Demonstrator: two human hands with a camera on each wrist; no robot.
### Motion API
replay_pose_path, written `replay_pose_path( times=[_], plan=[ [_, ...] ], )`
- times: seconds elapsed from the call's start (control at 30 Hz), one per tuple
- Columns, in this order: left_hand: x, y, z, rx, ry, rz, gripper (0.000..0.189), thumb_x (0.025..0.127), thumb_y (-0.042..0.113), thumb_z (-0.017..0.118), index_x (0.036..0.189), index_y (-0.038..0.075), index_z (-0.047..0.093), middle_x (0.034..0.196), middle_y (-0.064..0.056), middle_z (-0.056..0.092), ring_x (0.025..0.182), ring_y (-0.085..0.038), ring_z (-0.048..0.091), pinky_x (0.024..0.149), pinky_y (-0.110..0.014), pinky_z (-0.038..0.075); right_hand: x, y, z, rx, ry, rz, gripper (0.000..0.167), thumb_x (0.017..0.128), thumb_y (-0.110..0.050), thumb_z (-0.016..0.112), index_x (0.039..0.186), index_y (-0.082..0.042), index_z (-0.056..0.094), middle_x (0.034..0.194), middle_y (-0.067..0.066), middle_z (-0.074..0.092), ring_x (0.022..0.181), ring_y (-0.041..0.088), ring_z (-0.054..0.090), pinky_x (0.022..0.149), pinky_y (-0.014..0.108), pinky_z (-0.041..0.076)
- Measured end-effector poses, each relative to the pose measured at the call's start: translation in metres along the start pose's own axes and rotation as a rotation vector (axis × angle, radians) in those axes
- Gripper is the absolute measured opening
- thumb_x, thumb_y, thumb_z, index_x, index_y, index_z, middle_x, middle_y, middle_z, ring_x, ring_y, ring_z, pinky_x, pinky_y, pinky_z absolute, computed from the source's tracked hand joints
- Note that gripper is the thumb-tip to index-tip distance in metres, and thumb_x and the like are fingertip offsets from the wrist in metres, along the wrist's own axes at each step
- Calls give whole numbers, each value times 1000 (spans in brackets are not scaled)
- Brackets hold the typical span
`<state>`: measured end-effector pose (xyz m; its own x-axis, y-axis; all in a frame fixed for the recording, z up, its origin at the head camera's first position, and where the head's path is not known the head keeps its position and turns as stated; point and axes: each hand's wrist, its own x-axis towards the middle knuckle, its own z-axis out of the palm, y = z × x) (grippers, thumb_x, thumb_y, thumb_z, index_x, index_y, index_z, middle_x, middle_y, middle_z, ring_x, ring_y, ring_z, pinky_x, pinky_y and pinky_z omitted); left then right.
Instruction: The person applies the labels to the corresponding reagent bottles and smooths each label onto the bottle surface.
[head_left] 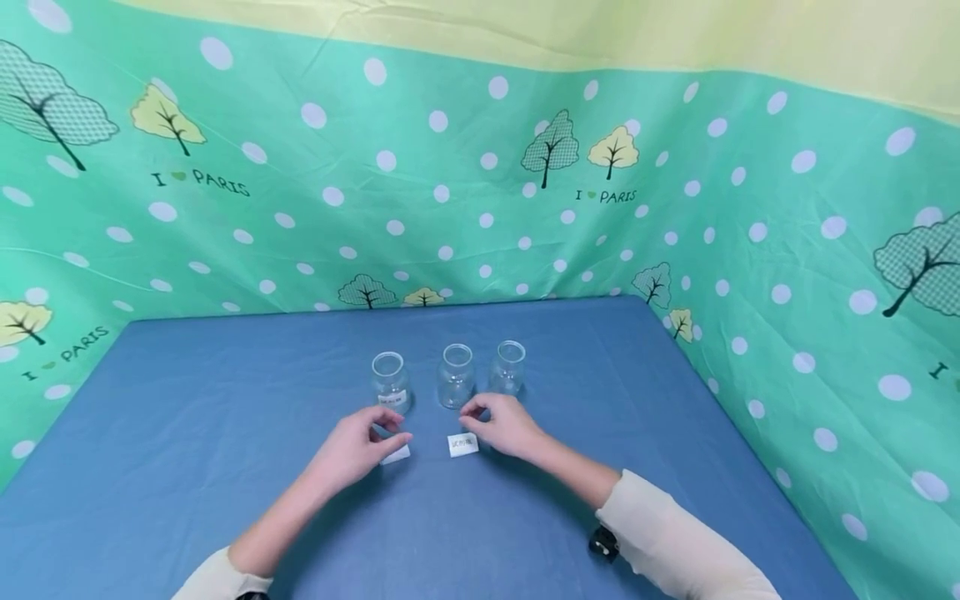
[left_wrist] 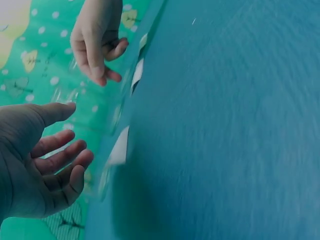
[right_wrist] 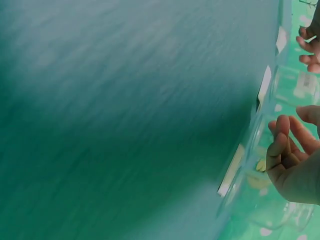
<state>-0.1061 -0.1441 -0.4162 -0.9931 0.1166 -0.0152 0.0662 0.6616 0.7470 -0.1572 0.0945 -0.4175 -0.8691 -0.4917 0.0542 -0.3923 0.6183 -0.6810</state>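
Three clear, lidless glass jars stand in a row: a left jar [head_left: 388,377], a middle jar [head_left: 456,385] and a right jar [head_left: 509,375]. A white label [head_left: 392,399] with printed writing shows on the left jar's front. My left hand [head_left: 351,452] hovers just before that jar, thumb and fingers apart, over a white paper slip [head_left: 396,455] it partly covers. My right hand [head_left: 504,423], fingers loosely bent and holding nothing, is in front of the middle and right jars. Beside it lies a printed slip [head_left: 462,444]. Another slip [right_wrist: 231,171] appears in the right wrist view, hidden in the head view.
A blue cloth covers the table [head_left: 600,358]. Behind and to the right hangs a green dotted curtain [head_left: 465,208] with printed trees, meeting the table's far edge. A black wrist strap [head_left: 603,543] sits at the right sleeve.
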Motion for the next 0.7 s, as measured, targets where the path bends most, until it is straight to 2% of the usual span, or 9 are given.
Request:
replay_pose_path(
  times=[0.2,0.43,0.7],
  plan=[
    [1,11,19,43,-10,58,25,80,26,73,98,10,66,88,-1,67,67,-6,54,59,-22,44,-6,12,-6,-8,-50,-10,12,87,-18,64,94,-9,69,85,1,67,69,10,58,61,18,46],
    [6,22,39,140,-6,201,21,77,20,75,92,9,66,85,-3,66,72,-13,59,65,-27,47,-9,21,-7,-108,-74,-55,11,84,-19,68,92,-12,69,77,-5,63,69,5,52,63,19,42],
    [14,23,57,152,-26,220,20,73,15,77,87,7,65,76,-1,60,71,-15,55,65,-28,45,-11,22,-6,-181,-86,-92,16,82,-20,71,95,-10,68,77,1,60,71,12,53,64,21,41]
  ],
)
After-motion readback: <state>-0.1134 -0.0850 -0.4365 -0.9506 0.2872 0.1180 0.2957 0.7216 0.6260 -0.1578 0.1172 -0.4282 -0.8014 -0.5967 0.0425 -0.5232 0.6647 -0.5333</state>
